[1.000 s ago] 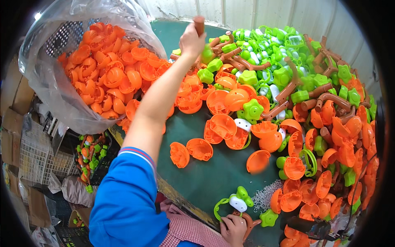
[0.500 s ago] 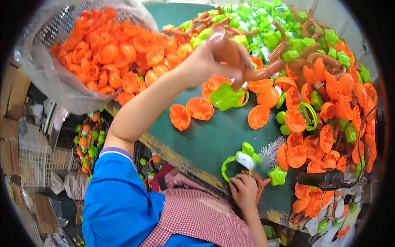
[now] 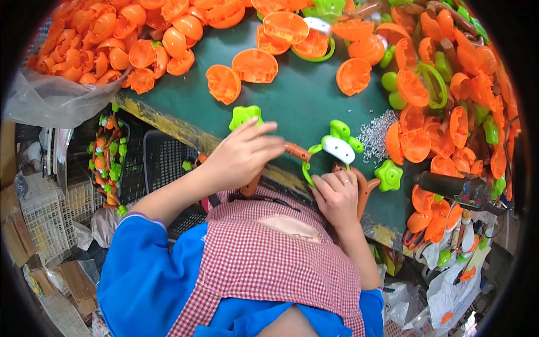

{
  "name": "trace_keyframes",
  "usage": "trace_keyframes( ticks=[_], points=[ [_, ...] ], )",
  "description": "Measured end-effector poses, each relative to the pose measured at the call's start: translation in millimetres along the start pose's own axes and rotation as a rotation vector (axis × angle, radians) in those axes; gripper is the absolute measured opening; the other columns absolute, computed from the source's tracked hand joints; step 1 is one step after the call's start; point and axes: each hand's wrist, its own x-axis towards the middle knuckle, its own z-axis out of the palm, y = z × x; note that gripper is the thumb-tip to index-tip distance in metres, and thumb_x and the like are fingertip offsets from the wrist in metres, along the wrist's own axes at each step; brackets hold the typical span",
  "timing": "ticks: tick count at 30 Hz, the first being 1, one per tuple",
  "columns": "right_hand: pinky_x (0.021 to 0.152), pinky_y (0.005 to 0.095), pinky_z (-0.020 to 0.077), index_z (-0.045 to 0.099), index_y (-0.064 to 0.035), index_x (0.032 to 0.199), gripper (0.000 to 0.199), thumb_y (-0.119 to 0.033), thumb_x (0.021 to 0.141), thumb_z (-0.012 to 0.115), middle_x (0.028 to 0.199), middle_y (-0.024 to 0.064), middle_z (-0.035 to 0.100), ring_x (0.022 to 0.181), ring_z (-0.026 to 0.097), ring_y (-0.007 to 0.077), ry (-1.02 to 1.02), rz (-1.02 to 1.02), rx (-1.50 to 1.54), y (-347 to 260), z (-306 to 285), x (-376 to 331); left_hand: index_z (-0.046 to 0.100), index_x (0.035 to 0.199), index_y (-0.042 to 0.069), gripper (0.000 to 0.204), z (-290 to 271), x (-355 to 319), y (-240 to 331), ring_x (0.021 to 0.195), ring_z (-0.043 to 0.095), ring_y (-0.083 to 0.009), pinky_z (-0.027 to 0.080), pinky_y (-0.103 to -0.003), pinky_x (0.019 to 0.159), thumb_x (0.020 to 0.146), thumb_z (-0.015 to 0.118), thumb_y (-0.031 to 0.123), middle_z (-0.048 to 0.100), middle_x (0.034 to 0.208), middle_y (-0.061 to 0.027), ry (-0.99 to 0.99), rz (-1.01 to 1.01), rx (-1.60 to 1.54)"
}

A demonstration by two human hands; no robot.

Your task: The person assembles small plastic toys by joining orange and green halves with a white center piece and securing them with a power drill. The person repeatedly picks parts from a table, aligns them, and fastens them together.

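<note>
My left hand is over the table's near edge, its fingers partly blurred, gripping a brown plastic branch piece. A green star-shaped part shows just beyond its fingertips. One brown end points at the green ring in front of my right hand. My right hand is closed on another brown branch piece, which has a green star-shaped part at one tip. Beside its fingers sit a white oval part and rounded green parts by the ring. The fingers hide how these join.
Loose orange shells lie across the green table, with heaps at left and right. A pile of small screws is right of the white part. A dark cylindrical tool lies at the right. Black crates stand below the table's left edge.
My left hand has come back from the far pile toward my right hand, bringing a brown branch piece. My right hand stays at the ring. The view has tilted down toward my body.
</note>
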Motion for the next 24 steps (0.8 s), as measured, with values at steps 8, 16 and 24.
trace_keyframes(
  ticks=[8,16,24],
  points=[
    [0.082,0.0408,0.0492,0.061,-0.0051,0.087,0.019,-0.011,0.073,0.072,0.087,0.007,0.065,0.083,0.063,0.0249,-0.098,0.038,0.128,1,-18,-8,0.065,0.111,0.011,0.032,28,33,-1,0.078,0.066,-0.0214,0.042,-0.043,0.101,0.08,0.071,0.016,0.065,0.081,-0.0028,0.134,-0.19,-0.009],
    [0.085,0.0419,0.0487,0.059,-0.0058,0.087,0.018,-0.014,0.077,0.071,0.085,0.0078,0.065,0.081,0.062,0.0258,-0.215,-0.025,0.151,0,-22,-6,0.065,0.111,0.008,0.029,56,43,15,0.073,0.063,-0.0159,0.043,-0.037,0.097,0.083,0.059,0.017,0.059,0.075,-0.0016,0.044,-0.005,0.243],
    [0.085,0.0425,0.0473,0.063,-0.0022,0.097,0.023,-0.007,0.075,0.071,0.093,0.0113,0.065,0.087,0.061,0.0296,-0.159,0.096,0.073,-14,-12,-6,0.066,0.101,0.007,0.026,51,50,10,0.092,0.062,-0.0179,0.035,-0.045,0.111,0.08,0.063,0.021,0.061,0.087,-0.0015,0.248,0.043,0.177]
  ],
)
